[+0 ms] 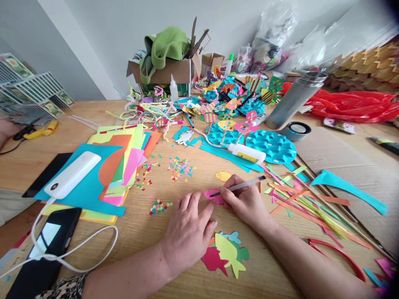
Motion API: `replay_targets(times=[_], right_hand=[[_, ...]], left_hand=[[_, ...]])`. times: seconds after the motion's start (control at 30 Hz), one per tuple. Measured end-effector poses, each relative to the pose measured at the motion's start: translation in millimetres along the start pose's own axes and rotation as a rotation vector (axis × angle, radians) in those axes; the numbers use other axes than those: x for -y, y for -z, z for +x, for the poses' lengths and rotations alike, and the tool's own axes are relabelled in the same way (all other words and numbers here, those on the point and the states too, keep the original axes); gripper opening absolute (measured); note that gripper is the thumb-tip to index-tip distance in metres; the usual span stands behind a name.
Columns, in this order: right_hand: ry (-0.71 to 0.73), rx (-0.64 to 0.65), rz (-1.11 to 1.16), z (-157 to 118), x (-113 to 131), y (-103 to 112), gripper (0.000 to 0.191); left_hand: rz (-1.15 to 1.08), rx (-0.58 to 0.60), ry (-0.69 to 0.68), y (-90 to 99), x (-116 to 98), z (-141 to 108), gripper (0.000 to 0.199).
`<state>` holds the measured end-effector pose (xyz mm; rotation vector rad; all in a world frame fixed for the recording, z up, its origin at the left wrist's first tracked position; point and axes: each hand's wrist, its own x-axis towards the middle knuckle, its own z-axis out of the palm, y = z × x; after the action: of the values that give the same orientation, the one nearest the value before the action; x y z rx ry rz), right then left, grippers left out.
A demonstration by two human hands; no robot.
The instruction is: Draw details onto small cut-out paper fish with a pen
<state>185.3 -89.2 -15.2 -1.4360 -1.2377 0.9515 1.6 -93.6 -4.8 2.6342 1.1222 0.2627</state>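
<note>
In the head view my right hand (241, 201) grips a pen (249, 182), its tip on a small pink paper fish (217, 199) on the table. My left hand (188, 232) lies flat, fingers stretched out and the fingertips close to the fish's left side; whether they touch it I cannot tell. Just beyond the pink fish is a yellow paper fish (223, 176) with drawn lines. Nearer to me, between my forearms, plain paper fish overlap: a lime one (227, 249), a crimson one (214, 259), and green, blue and orange ones partly covered.
Left are coloured paper sheets (118, 166), a white power bank (73, 174) and a phone (46, 249). Confetti (181, 168) lies ahead. A glue bottle (247, 153), blue discs (270, 146) and a steel flask (296, 99) stand beyond. Right are paper strips (307, 197) and red-handled scissors (339, 255).
</note>
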Motion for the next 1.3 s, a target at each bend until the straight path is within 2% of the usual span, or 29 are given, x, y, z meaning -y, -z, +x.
replay_targets(times=[0.13,0.2,0.4,0.63,0.8,0.87,1.0,1.3], right_hand=[[0.079,-0.173,0.008,-1,4,1,0.020],[0.086,-0.204,0.015,-2,4,1,0.021],[0.041,-0.047,0.010,1,0,-2,0.027],[0.049,-0.107,0.051,0,7,-4,0.029],[-0.054,-0.027,0.114,-3,8,-6,0.028],[-0.074,-0.033,0.100,-4,5,-6,0.025],[-0.072,-0.045,0.035,-4,-1,-5,0.019],[-0.078,-0.013,0.030,-3,-3,-6,0.021]], left_hand=[[-0.011,-0.008,0.008,0.8,-1,0,0.038],[-0.022,-0.015,0.012,0.7,-1,0,0.036],[-0.025,-0.043,0.021,-1.2,-1,-1,0.035],[-0.022,-0.080,0.008,-4.0,-2,-2,0.042],[-0.018,-0.065,0.009,-2.4,-3,-2,0.047],[-0.023,-0.058,0.009,-1.8,-2,-2,0.046],[-0.025,-0.050,0.013,-2.1,-2,-2,0.046],[-0.021,-0.054,0.005,-1.4,-2,-1,0.045]])
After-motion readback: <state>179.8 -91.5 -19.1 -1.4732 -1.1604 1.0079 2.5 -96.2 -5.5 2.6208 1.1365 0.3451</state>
